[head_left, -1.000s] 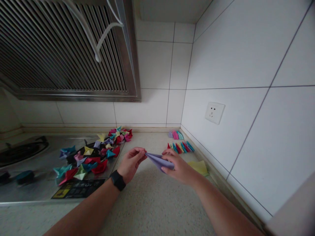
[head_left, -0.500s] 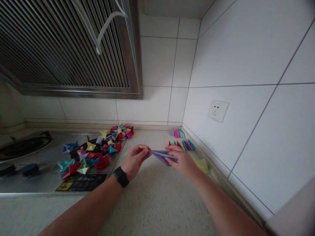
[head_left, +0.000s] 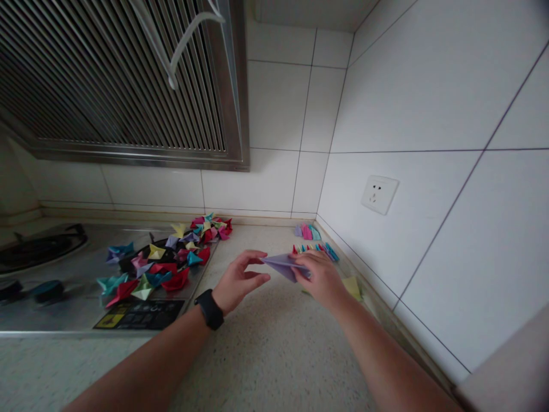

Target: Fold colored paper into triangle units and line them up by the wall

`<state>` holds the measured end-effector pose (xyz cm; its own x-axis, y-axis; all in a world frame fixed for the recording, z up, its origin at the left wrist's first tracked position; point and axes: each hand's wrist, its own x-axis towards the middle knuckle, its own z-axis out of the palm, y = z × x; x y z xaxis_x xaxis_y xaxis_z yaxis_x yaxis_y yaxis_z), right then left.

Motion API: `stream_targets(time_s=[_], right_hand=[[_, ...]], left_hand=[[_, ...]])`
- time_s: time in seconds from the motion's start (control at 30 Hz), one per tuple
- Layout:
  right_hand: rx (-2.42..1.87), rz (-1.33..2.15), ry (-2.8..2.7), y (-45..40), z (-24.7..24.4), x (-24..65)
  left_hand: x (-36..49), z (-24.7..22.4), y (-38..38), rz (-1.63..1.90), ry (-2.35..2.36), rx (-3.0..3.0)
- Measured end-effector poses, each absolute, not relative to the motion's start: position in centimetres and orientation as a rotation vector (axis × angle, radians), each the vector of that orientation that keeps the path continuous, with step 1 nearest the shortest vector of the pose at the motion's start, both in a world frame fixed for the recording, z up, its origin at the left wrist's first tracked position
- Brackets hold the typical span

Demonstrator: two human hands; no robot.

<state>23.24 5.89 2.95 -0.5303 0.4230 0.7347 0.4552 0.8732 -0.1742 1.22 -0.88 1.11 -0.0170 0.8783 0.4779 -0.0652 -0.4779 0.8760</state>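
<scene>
A sheet of purple origami paper (head_left: 281, 264), folded to a point at its left end, is held above the counter. My right hand (head_left: 319, 274) pinches its right side between thumb and fingers. At the pointed end, my left hand (head_left: 242, 279) has its thumb and fingers apart, the fingertips close to the tip; whether they touch it I cannot tell. Beyond my right hand stands a row of small folded paper pieces (head_left: 330, 252) in several colours. Yellow paper (head_left: 352, 288) lies on the counter, partly hidden behind my right wrist.
On the gas stove (head_left: 77, 320) at left, many folded paper pieces (head_left: 163, 269) cover a burner. Another cluster of paper pieces (head_left: 212, 228) sits by the back wall. More folded papers (head_left: 307, 231) lie in the corner. A range hood (head_left: 128, 86) hangs above; a wall socket (head_left: 380, 194) is on the right.
The thumb of my left hand has moved down off the paper's tip, opening the pinch. My right hand still holds the paper, which has tilted so more of its face shows.
</scene>
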Motion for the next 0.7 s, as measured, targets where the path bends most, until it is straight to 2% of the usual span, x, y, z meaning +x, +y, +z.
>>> stream_targets(time_s=[0.17,0.4,0.7], right_hand=[[-0.576,0.011,-2.254,5.6,2.5,22.9],[-0.575,0.045,-2.235,5.4,2.7,22.8],[-0.709,0.371,-2.224,5.8,2.2,22.7]], left_hand=[[1.5,1.9,-1.7,1.562,1.003,1.772],[1.7,1.9,-1.4,1.581,1.05,1.787],[1.3,1.2,-0.9,1.557,1.19,1.739]])
